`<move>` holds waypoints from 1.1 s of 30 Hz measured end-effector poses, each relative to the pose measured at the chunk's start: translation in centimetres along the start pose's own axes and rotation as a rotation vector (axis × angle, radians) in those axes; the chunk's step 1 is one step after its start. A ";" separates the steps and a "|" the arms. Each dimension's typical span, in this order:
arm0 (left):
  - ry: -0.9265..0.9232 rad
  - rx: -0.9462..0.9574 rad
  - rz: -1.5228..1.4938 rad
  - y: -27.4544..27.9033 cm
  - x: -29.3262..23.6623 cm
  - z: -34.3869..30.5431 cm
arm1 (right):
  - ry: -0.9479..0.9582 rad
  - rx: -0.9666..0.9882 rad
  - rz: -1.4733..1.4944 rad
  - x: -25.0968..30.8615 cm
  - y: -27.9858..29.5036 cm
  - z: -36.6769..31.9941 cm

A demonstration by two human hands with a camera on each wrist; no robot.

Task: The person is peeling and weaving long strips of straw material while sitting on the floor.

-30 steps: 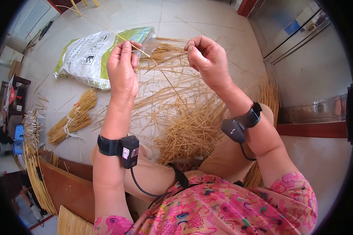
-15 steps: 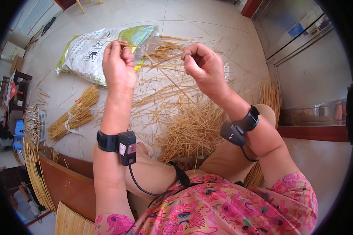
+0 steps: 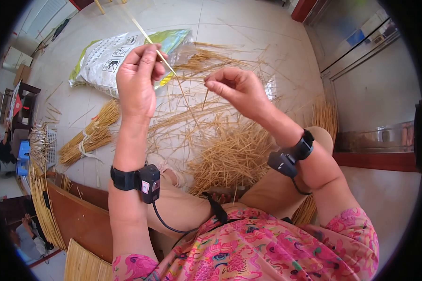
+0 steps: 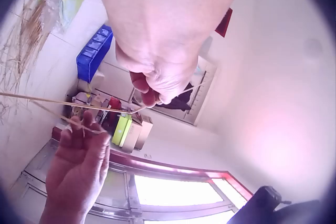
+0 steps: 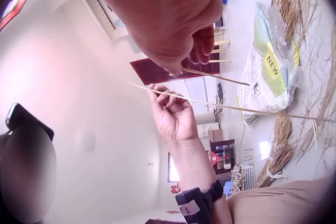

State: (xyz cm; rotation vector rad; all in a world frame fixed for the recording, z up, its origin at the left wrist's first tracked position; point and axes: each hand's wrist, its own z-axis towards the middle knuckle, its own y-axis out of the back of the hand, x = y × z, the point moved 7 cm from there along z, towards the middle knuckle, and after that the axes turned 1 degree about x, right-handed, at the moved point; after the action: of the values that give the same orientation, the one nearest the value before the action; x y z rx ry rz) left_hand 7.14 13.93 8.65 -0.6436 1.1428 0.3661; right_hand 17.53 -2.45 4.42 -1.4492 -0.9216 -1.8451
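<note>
My left hand [image 3: 139, 84] pinches a long thin straw stalk [image 3: 174, 72] between thumb and fingers, in front of the white and green bag. The stalk's pale end points up and away; its darker part slants down toward the floor. At its right, my right hand [image 3: 241, 91] pinches a short brown strip [image 3: 205, 99] that hangs from the fingertips. In the right wrist view the strip [image 5: 223, 79] sticks out from the right hand [image 5: 178, 40], apart from the long stalk [image 5: 210, 104] in the left hand [image 5: 178, 119].
Loose straw [image 3: 229, 154] lies heaped on the floor between the legs. A tied straw bundle [image 3: 91, 133] and the bag [image 3: 98, 70] are at the left. A brown wooden board [image 3: 79, 215] stands at lower left, a metal door [image 3: 375, 89] at right.
The right hand has come lower and a little left, and a short strip now shows hanging from it. The left hand has shifted slightly left, and its stalk has tilted more steeply.
</note>
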 end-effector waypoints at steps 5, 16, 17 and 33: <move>0.015 0.089 0.044 -3.4 -0.6 -1.4 | 0.047 0.081 0.176 3.0 -1.9 -0.2; 0.078 0.135 0.090 -4.9 1.0 -2.4 | 0.074 0.038 0.231 2.4 -1.8 0.1; 0.065 0.140 0.091 -4.9 1.4 -2.5 | 0.070 0.038 0.237 2.5 -1.8 0.1; -0.239 0.140 0.537 -5.1 1.7 -3.0 | 0.037 -0.103 0.289 1.1 -0.3 0.3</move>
State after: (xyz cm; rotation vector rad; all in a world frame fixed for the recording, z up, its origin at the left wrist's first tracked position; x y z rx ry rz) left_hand 8.63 8.01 7.72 -0.1530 1.0879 0.7904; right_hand 17.23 -2.05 5.54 -1.5162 -0.5707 -1.7175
